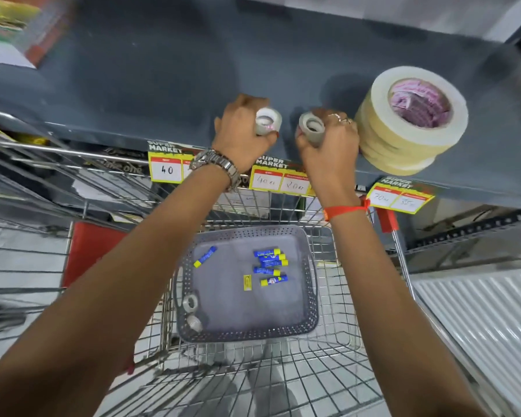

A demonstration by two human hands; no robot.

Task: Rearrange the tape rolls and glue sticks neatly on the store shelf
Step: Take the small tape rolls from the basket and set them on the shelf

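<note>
My left hand [242, 132] grips a small clear tape roll [268, 120] at the front of the dark grey shelf [151, 85]. Close beside it, my right hand [328, 142] grips a second small tape roll [312, 128]. A stack of wide cream masking tape rolls [409, 121] stands on the shelf just right of my right hand. Below, a grey perforated basket [312, 296] holds several blue and yellow glue sticks [269, 262], one apart at the left [205, 256], and two more small tape rolls [190, 303] in its near left corner.
The basket rests in a wire shopping cart [253, 374] pushed against the shelf. Yellow price tags [278, 179] hang along the shelf's front edge. Boxed goods [15, 28] sit at the shelf's far left. A white ribbed panel [478, 320] lies at the right.
</note>
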